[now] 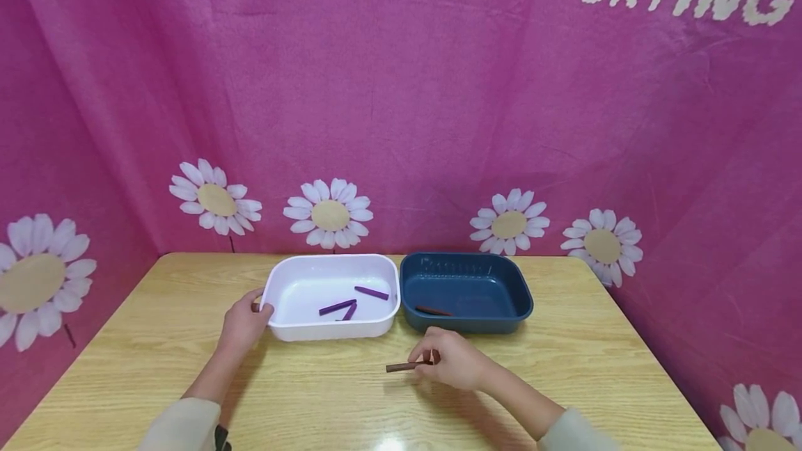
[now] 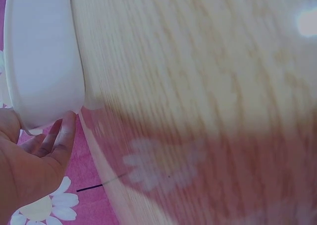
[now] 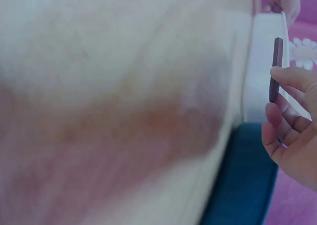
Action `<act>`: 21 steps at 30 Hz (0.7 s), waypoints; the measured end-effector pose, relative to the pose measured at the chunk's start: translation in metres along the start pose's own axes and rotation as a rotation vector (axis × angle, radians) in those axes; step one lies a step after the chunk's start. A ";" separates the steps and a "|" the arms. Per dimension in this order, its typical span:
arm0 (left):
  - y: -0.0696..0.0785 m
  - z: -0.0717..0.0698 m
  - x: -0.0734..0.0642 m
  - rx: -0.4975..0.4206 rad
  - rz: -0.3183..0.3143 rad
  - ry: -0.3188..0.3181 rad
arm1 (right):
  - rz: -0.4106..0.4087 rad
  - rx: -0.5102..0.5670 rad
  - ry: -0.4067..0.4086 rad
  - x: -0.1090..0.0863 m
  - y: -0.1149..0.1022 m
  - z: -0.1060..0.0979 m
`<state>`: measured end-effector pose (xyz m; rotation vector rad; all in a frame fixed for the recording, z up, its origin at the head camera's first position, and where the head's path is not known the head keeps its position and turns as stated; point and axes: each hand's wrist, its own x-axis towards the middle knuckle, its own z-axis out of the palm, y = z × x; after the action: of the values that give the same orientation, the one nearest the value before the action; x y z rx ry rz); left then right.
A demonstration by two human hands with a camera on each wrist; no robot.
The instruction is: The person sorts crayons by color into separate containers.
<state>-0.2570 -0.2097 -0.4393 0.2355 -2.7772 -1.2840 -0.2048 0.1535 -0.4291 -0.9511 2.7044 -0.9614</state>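
My right hand [image 1: 456, 359] pinches a brown crayon [image 1: 404, 367] between thumb and fingers, above the table in front of the two trays. In the right wrist view the brown crayon [image 3: 278, 61] points past the thumb. My left hand [image 1: 244, 324] grips the left end of the white tray [image 1: 332, 331], thumb at the rim and fingers against the outside. Inside that tray lie several purple crayons [image 1: 338, 307]. A reddish-brown crayon [image 1: 434, 310] lies in the dark blue tray [image 1: 466, 324], just beyond my right hand.
Both trays stand side by side towards the back of a wooden table [image 1: 313, 395]. Behind and along the sides hangs a pink cloth [image 1: 401, 103] printed with white daisies and lettering.
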 end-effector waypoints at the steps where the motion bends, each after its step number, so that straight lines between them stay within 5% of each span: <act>1: 0.000 0.000 0.000 -0.001 -0.001 0.000 | -0.001 -0.006 0.010 0.000 0.001 -0.005; 21: 0.000 0.000 0.003 0.004 0.003 0.004 | 0.121 -0.101 0.161 0.002 0.031 -0.063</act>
<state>-0.2604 -0.2105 -0.4397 0.2344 -2.7763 -1.2755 -0.2416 0.2048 -0.3979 -0.7456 2.9299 -0.9231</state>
